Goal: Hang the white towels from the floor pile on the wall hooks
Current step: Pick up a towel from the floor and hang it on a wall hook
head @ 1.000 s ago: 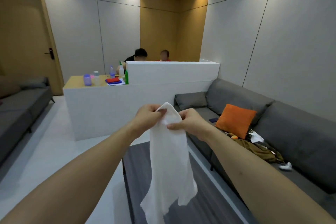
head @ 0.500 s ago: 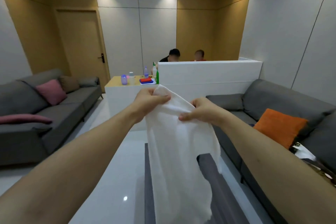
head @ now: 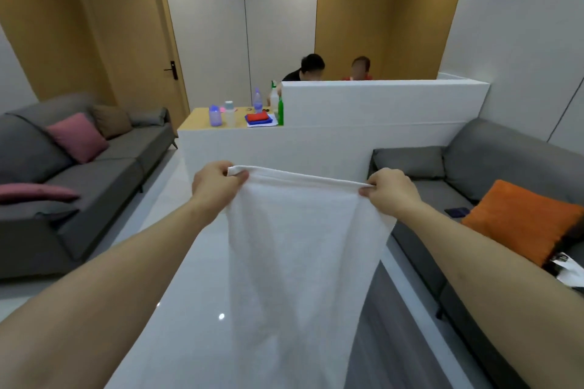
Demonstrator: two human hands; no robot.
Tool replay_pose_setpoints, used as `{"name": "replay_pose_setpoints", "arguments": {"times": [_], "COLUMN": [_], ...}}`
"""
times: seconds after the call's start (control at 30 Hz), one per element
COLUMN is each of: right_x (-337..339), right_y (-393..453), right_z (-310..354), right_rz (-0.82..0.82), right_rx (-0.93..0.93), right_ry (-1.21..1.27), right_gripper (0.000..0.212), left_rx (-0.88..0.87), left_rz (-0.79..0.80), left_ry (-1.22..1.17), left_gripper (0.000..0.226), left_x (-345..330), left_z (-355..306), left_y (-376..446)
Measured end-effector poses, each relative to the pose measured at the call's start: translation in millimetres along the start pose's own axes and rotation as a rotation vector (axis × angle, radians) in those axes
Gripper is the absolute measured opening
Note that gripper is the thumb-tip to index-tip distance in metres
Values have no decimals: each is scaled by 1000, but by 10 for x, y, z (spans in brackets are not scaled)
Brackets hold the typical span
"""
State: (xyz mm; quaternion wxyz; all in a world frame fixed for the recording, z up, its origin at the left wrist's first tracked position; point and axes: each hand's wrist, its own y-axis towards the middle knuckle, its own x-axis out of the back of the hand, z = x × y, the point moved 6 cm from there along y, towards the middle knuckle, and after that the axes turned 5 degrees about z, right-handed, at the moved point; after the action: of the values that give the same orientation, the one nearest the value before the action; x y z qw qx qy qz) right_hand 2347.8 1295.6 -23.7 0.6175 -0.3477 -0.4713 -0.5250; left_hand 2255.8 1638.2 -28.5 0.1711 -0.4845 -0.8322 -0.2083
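Lounge, white floor [head: 189, 309] ctr | towel [head: 300, 246] hangs mid-frame, top corners pinched: L hand [head: 218, 183] + R hand [head: 390, 188] grip shut | sofas [head: 79, 199] both sides, floor betw open

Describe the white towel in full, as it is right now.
The white towel is plain, soft-looking cloth, spread flat and hanging straight down in front of the person. Its top hem is stretched nearly level between the left hand and the right hand, each pinching a corner. Its lower end runs out of view. Nothing else touches it.
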Motion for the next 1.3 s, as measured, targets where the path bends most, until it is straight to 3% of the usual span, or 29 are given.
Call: {"name": "replay_pose_setpoints", "arguments": {"times": [0.1, 0.27, 0.5, 0.7, 0.83, 1.17, 1.3], "right_x": [143, 528, 588, -69, -689, -2482, -2976], "right_y": [434, 705, 271, -600, -1336, -3465, -4589], "right_z": [84, 112, -191, -856, -1373, -2648, -3079], "right_rz": [-133, -322, -392, -242, -76, 355, 493], "right_rx": [-41, -49, 27, 97, 51, -139, -241], "right_ry": [-12, 39, 95, 233, 289, 184, 157], "right_gripper": [17, 19, 18, 15, 15, 17, 17], "left_rx": [2, -50, -65, 46, 201, 529, 639], "left_rz": [-19, -40, -73, -68, 25, 408, 584], "left_ry": [0, -75, -28, 81, 169, 313, 358], "left_gripper": [22, 20, 16, 14, 10, 8, 19], "left_x": [46, 117, 34, -311, -702, -1680, -1963], "left_z": [32, -194, -447, -67, 416, 1892, 2446], "left_y": [521, 1005, 530, -838, -1951, -4371, -5399]}}
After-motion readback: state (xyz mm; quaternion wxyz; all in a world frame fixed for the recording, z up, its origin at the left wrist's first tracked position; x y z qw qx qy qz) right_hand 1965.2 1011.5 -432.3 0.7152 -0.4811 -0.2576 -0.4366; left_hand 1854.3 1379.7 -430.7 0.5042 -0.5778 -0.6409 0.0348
